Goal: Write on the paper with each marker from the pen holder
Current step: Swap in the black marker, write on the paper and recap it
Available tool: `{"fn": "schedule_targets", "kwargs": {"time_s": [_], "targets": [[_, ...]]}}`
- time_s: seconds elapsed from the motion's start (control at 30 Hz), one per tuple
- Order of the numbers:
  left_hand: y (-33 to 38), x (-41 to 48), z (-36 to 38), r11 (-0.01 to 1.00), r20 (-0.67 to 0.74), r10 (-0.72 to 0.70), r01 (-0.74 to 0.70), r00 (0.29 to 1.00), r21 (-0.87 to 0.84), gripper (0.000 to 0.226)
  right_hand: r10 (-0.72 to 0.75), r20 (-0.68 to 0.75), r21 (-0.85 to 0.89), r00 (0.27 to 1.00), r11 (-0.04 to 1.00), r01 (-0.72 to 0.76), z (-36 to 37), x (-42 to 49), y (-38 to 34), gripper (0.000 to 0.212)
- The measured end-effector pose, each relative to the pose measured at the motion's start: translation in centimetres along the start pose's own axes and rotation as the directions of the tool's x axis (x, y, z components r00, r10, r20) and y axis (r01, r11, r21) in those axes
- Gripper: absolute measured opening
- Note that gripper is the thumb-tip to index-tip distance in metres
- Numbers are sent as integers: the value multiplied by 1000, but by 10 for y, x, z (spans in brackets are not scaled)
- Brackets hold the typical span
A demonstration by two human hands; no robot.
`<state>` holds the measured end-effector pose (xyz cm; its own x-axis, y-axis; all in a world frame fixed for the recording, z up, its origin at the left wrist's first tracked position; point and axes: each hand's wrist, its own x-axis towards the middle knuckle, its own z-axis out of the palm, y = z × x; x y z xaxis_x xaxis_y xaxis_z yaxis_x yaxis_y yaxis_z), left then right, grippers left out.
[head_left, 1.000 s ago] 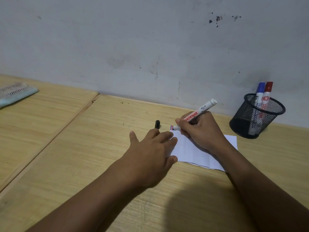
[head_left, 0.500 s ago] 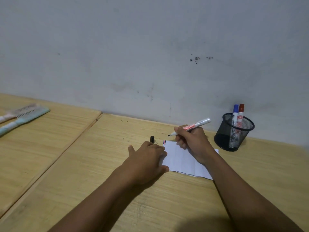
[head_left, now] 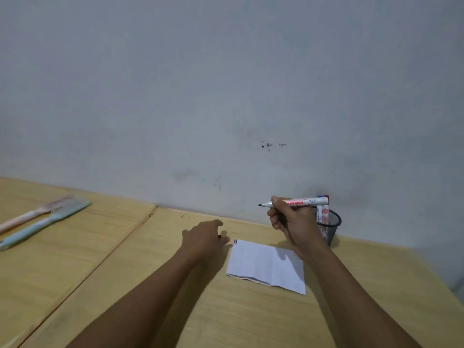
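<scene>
My right hand [head_left: 293,222] grips an uncapped white marker [head_left: 305,202] with red lettering. It holds the marker level above the table, black tip pointing left, clear of the paper. The white folded paper [head_left: 266,264] lies flat on the wooden table, with a small red and blue mark at its far left corner. My left hand [head_left: 203,237] rests just left of the paper, thumb and fingers curled around the small black cap [head_left: 219,236]. The black mesh pen holder [head_left: 332,222] stands by the wall, partly hidden behind my right hand, with a red marker [head_left: 325,210] and a blue-capped one in it.
A pink brush [head_left: 27,217] and a light blue brush [head_left: 45,226] lie on the neighbouring table panel at far left. A seam [head_left: 120,247] runs between the two wooden panels. The grey wall [head_left: 226,121] rises directly behind the table.
My right hand lifted the marker off the paper and turned it level. My left hand slid off the paper's left edge onto the black cap. The camera tilted up and back.
</scene>
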<state>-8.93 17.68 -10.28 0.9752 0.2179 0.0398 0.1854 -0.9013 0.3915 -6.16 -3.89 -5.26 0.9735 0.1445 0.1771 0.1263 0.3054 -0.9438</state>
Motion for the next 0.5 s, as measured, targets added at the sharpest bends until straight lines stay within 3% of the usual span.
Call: {"fn": "schedule_targets", "kwargs": {"time_s": [0.1, 0.13, 0.2, 0.3, 0.37, 0.5], "targets": [[3, 1, -4, 999, -31, -9, 10, 999, 43, 20, -22, -6, -21, 1000, 1000, 22, -4, -11, -8, 14], [7, -2, -9, 1000, -57, -2, 2, 998, -3, 16, -26, -10, -26, 1000, 999, 26, -5, -14, -11, 14], [17, -7, -22, 966, -84, 32, -53, 996, -253, 9, -34, -20, -40, 999, 999, 33, -7, -17, -18, 14], [41, -25, -51, 717, -96, 148, -174, 984, -675, 7, -55, -38, -46, 998, 998, 53, -2, -19, -32, 15], [58, -37, -68, 597, -105, 223, -221, 969, -771, 14, -81, -38, -59, 996, 995, 79, 2, -23, -43, 15], [84, -53, -87, 500, -106, 286, -243, 952, -831, 16, -146, -27, -138, 989, 980, 141, 3, -31, -65, 17]]}}
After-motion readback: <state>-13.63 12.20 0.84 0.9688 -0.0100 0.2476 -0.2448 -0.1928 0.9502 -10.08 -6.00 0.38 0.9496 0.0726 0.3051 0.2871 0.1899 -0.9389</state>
